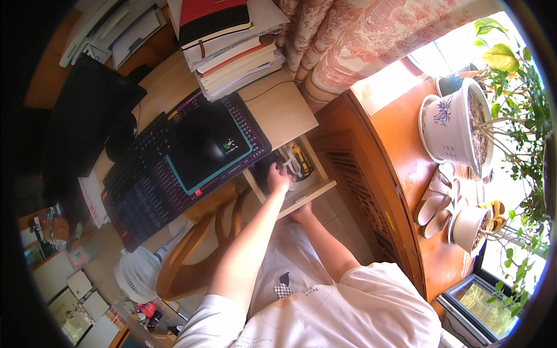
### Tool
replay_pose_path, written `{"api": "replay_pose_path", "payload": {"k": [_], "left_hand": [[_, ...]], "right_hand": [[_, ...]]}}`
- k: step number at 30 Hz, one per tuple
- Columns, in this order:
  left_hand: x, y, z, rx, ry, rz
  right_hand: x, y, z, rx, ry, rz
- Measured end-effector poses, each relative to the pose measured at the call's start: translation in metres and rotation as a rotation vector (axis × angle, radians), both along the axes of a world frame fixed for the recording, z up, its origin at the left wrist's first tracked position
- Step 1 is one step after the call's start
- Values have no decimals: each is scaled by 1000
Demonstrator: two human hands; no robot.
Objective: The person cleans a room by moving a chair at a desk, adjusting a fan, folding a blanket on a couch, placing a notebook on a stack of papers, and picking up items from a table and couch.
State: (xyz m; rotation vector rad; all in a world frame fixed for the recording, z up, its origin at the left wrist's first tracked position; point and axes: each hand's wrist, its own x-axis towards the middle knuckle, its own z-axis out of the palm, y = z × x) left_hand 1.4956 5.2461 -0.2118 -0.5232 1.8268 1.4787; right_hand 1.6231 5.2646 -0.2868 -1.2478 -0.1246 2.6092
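Observation:
A wooden drawer [311,195] is pulled out from under the desk. My left hand [278,178] reaches down into it, over a dark object [264,167] at the drawer's left side. Whether the fingers grip that object cannot be told. Beside the hand lie a bundled white cable [290,162] and a yellow-and-black tool [300,155], its kind unclear. My right hand [302,212] is at the outer face of the drawer front, low down, with its fingers mostly hidden behind the wood.
On the desk [278,108] are a keyboard [145,143], a large desk mat [152,213], a black mouse pad [204,148], a monitor [91,117] and stacked books [237,56]. A wooden chair [187,274] stands left; a cabinet [361,182] with potted plants [452,126] borders the right.

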Motion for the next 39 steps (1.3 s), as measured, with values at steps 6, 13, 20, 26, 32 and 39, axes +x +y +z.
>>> {"api": "replay_pose_path", "payload": {"k": [6,13,20,26,32,39], "left_hand": [[0,-36,-5,-149,504,-275],[52,-138,174,260,319,-248],[118,-219,245,5,456,208],[153,-269,272,-149,613,448],[199,-356,290,-290,703,526],[285,-493,283,-342,740,812]], "right_hand": [[-7,1,26,19,-579,77],[-18,11,-2,-213,-505,-106],[-111,9,10,-79,-350,84],[-131,15,-8,701,-377,635],[-40,-6,3,1198,-196,1258],[67,-103,129,1714,107,2594]]}}
